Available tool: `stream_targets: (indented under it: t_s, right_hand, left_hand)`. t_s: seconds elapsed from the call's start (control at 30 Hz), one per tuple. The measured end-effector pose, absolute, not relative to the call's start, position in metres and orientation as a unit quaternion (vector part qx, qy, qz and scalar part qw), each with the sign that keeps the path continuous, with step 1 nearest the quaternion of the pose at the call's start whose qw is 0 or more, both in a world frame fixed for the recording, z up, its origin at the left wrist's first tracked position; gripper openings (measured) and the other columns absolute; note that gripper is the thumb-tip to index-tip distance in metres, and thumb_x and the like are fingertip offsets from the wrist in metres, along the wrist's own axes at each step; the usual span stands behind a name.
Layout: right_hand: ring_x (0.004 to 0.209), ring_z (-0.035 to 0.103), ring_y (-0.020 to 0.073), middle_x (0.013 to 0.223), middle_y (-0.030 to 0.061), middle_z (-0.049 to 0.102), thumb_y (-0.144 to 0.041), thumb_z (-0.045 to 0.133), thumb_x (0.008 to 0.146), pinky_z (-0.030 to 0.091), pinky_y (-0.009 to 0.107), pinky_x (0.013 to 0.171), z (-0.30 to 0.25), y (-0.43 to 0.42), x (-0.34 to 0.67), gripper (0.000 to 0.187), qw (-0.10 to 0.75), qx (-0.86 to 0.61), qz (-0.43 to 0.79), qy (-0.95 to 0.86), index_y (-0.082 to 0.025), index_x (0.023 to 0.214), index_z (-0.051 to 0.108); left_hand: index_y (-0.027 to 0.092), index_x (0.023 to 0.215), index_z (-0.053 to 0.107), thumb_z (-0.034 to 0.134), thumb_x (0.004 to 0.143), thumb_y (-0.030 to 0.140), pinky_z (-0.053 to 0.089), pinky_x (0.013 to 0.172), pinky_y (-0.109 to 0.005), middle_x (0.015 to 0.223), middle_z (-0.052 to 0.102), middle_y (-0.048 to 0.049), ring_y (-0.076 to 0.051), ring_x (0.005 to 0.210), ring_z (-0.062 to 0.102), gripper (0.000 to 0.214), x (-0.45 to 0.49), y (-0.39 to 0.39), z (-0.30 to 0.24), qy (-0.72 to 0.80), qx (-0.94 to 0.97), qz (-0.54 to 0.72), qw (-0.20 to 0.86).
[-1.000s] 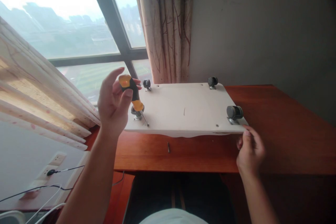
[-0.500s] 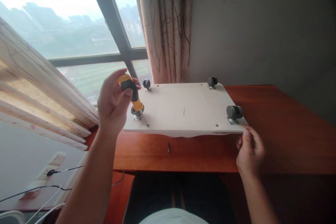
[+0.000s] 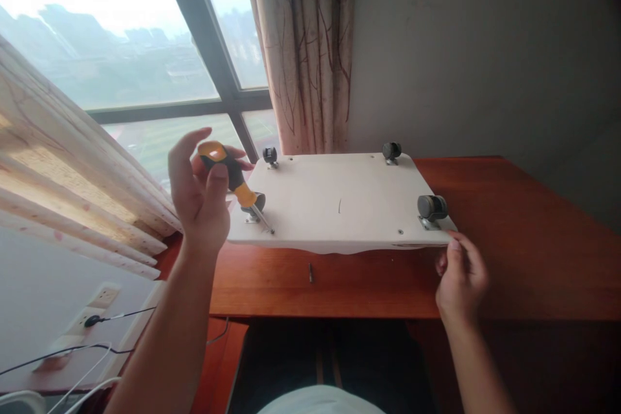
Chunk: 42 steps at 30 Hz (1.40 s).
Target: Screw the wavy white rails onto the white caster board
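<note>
A yellow-and-black screwdriver point(image 3: 228, 168) is in my left hand point(image 3: 198, 194), held between thumb and fingers with the index finger raised. Its shaft slants down to a screw point(image 3: 272, 231) near the front left corner of a white panel point(image 3: 330, 200). The panel lies flat with dark casters pointing up at its corners: front left point(image 3: 253, 204), partly behind the screwdriver, front right point(image 3: 431, 207), and two at the back. My right hand point(image 3: 460, 272) pinches the panel's front right corner. Another screw point(image 3: 400, 231) sits in the panel near the front right caster.
The panel rests on a reddish-brown wooden table point(image 3: 509, 239). A small metal bit point(image 3: 310, 273) lies on the table in front of it. To the left are a window, curtains point(image 3: 310, 45) and a wall socket point(image 3: 94, 317) with cables.
The screwdriver's handle has tilted left and lower, its tip staying at the screw. My left hand has shifted left and its index finger has lifted. My right hand keeps its place.
</note>
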State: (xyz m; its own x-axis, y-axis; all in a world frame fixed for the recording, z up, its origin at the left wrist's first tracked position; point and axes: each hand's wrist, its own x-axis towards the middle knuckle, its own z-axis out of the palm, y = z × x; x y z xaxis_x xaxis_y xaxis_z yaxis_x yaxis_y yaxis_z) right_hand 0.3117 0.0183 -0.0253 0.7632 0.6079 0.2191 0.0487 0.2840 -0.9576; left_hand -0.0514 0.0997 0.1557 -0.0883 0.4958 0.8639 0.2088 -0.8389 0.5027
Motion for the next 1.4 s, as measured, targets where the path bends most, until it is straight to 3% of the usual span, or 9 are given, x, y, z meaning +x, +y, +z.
stream_targets:
  t_s: [0.1,0.27,0.53,0.6,0.77,0.93,1.03,1.27,1.4]
  right_hand:
    - [0.051,0.041,0.0093,0.062,-0.0055,0.047,-0.057,0.070,0.086,0.035,0.023,0.048,-0.026,0.019,0.312,0.047,0.741,-0.577,0.184,-0.291,-0.016,0.107,0.071]
    - [0.052,0.041,0.0095,0.061,-0.0054,0.047,-0.056,0.071,0.085,0.034,0.023,0.048,-0.027,0.019,0.312,0.046,0.742,-0.579,0.182,-0.286,-0.016,0.107,0.071]
    - [0.052,0.042,0.0094,0.061,-0.0055,0.047,-0.056,0.071,0.085,0.035,0.023,0.047,-0.026,0.019,0.312,0.044,0.744,-0.576,0.182,-0.286,-0.017,0.106,0.072]
    - [0.052,0.042,0.0091,0.061,-0.0057,0.047,-0.056,0.071,0.085,0.035,0.023,0.047,-0.026,0.019,0.312,0.044,0.746,-0.574,0.181,-0.285,-0.017,0.105,0.072]
    - [0.051,0.042,0.0091,0.060,-0.0058,0.048,-0.055,0.072,0.085,0.035,0.023,0.047,-0.026,0.019,0.311,0.043,0.752,-0.565,0.188,-0.283,-0.016,0.105,0.072]
    - [0.051,0.041,0.0090,0.060,-0.0060,0.047,-0.053,0.073,0.085,0.035,0.023,0.047,-0.024,0.019,0.310,0.041,0.754,-0.562,0.189,-0.284,-0.016,0.104,0.072]
    - [0.051,0.041,0.0089,0.060,-0.0060,0.048,-0.052,0.072,0.086,0.034,0.023,0.047,-0.024,0.019,0.310,0.040,0.755,-0.559,0.186,-0.287,-0.016,0.105,0.072]
    - [0.051,0.040,0.0088,0.061,-0.0059,0.048,-0.052,0.071,0.087,0.034,0.023,0.047,-0.026,0.019,0.312,0.040,0.757,-0.555,0.190,-0.288,-0.016,0.105,0.072]
    - [0.051,0.041,0.0090,0.061,-0.0059,0.048,-0.052,0.072,0.086,0.034,0.023,0.047,-0.026,0.019,0.312,0.041,0.754,-0.560,0.189,-0.285,-0.016,0.106,0.071]
  left_hand:
    - [0.025,0.125,0.063,0.073,0.091,0.037,0.057,0.075,-0.033,0.096,0.070,-0.0027,-0.016,0.080,0.067,0.037,-0.053,0.103,0.157,0.250,0.669,0.696,0.081]
    - [0.021,0.112,0.072,0.095,0.060,0.017,0.052,0.070,-0.023,0.099,0.064,-0.0002,-0.010,0.080,0.060,0.057,-0.059,0.106,0.162,0.265,0.658,0.705,0.017]
    - [0.025,0.130,0.064,0.070,0.093,0.032,0.059,0.075,-0.032,0.104,0.073,-0.0061,-0.017,0.083,0.071,0.038,-0.054,0.100,0.159,0.266,0.673,0.687,0.068]
    - [0.023,0.125,0.067,0.074,0.091,0.032,0.058,0.078,-0.032,0.106,0.072,-0.0069,-0.017,0.087,0.070,0.036,-0.056,0.100,0.161,0.263,0.674,0.687,0.072]
    - [0.024,0.112,0.074,0.093,0.064,0.014,0.054,0.071,-0.021,0.102,0.064,-0.0017,-0.012,0.085,0.062,0.052,-0.059,0.100,0.166,0.274,0.667,0.692,0.039]
    - [0.025,0.131,0.064,0.078,0.086,0.026,0.060,0.086,-0.033,0.112,0.070,-0.0052,-0.019,0.103,0.068,0.046,-0.056,0.098,0.160,0.279,0.672,0.681,0.077]
    - [0.024,0.135,0.060,0.069,0.094,0.033,0.061,0.085,-0.036,0.117,0.069,-0.0082,-0.020,0.100,0.070,0.043,-0.055,0.099,0.156,0.261,0.681,0.677,0.100]
    - [0.026,0.119,0.071,0.092,0.063,0.010,0.055,0.075,-0.020,0.102,0.066,-0.0004,-0.011,0.090,0.063,0.062,-0.056,0.103,0.160,0.246,0.678,0.692,0.036]
    - [0.024,0.129,0.066,0.081,0.081,0.014,0.060,0.082,-0.027,0.105,0.071,-0.0033,-0.014,0.092,0.069,0.051,-0.053,0.098,0.158,0.275,0.668,0.687,0.079]
